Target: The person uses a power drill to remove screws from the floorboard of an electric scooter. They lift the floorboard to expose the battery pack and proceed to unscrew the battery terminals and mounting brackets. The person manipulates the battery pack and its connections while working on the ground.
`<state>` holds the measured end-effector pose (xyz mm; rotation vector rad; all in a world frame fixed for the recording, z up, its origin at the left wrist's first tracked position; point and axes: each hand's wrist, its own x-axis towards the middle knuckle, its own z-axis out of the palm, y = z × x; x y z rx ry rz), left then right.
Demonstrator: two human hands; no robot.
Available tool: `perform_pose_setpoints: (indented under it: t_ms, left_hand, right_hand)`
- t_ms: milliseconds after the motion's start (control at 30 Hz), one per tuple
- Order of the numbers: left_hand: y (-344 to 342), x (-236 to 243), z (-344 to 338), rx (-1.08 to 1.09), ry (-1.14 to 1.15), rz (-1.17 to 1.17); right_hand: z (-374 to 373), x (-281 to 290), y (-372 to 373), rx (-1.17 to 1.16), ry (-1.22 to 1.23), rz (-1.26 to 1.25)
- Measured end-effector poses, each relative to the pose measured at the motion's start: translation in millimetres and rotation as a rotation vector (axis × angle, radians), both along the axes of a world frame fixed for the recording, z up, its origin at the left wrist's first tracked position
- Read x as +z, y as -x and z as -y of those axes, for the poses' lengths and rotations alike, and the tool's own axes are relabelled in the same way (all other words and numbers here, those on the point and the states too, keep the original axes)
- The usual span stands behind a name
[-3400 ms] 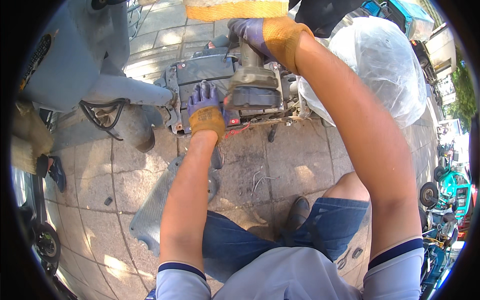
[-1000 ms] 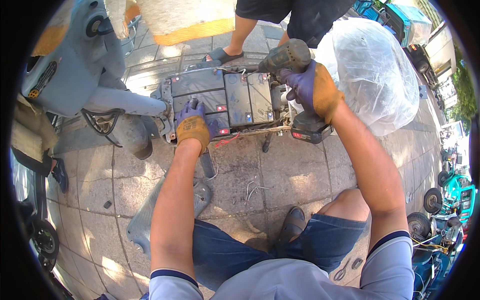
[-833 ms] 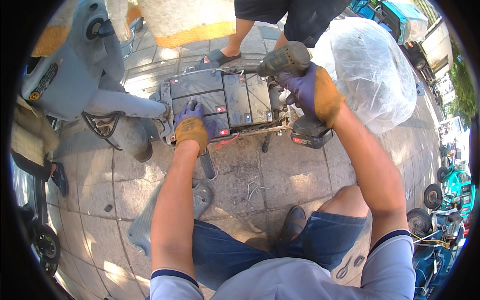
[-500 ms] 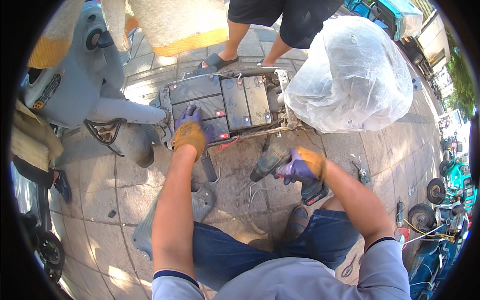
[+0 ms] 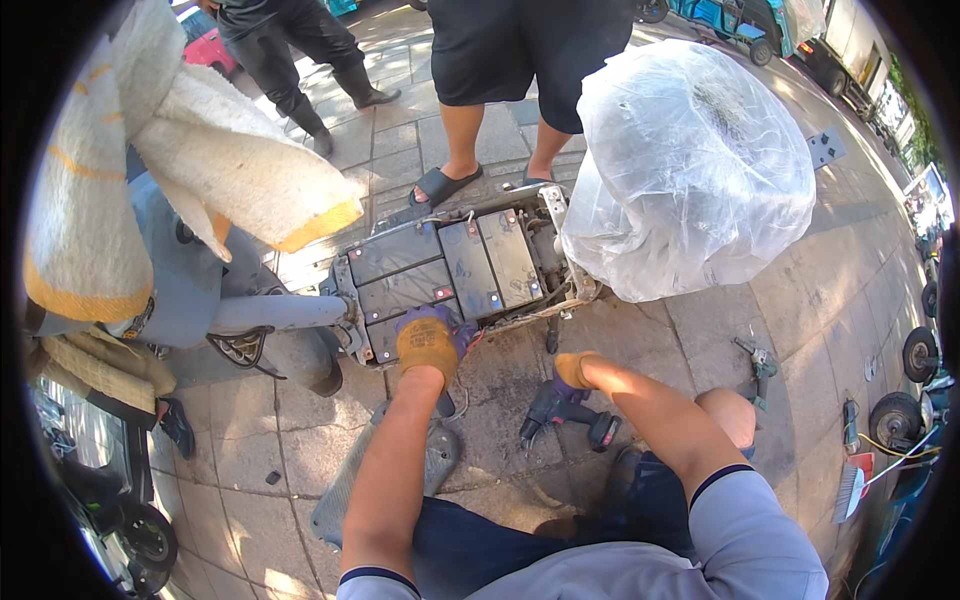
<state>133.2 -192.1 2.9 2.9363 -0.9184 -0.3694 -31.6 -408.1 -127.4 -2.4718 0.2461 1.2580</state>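
Your left hand (image 5: pixel 430 342) covers much of the nearest battery (image 5: pixel 384 338); your right hand's (image 5: pixel 574 371) fingers are too hidden to show whether they grip the drill (image 5: pixel 560 411). Cloudy plastic (image 5: pixel 695 170) obscures whatever it wraps, and the top edge crops the person in black shorts (image 5: pixel 530 52) above the waist.

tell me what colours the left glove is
The left glove is purple at its far end and orange-brown at the cuff, best seen in the head view.

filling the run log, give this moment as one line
left gloved hand: at near edge of batteries; right gloved hand: at cordless drill, grip unclear; batteries: in open scooter frame; gray ribbed panel: on paving
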Motion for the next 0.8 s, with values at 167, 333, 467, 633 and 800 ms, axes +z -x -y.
perform_pose_setpoints:
  t_ms: [167, 333, 467, 633, 800]
  left_hand:
    - [-9.2, -24.2, -1.6, 0.037, 0.028, -0.045]
    - [-15.1, -31.8, 24.5, 0.021, 0.029, -0.033]
    - [-16.9, -27.8, 2.8, 0.072, -0.027, 0.010]
    - [-15.3, -36.7, 26.3, 0.045, -0.032, -0.006]
    - [-19.2, -37.0, 23.1, 0.008, -0.099, -0.001]
  right_hand:
    - [11.2, 94.8, -125.7, -0.935, -0.677, 0.656]
    - [39.2, 122.0, -221.0, -0.606, 0.208, 1.236]
    - [-5.2, 146.7, -262.7, -0.411, 0.166, 0.628]
    - [15.3, 98.1, -275.2, -0.590, -0.009, 0.859]
    - [4.3, 107.3, -257.8, -1.088, -0.898, 0.681]
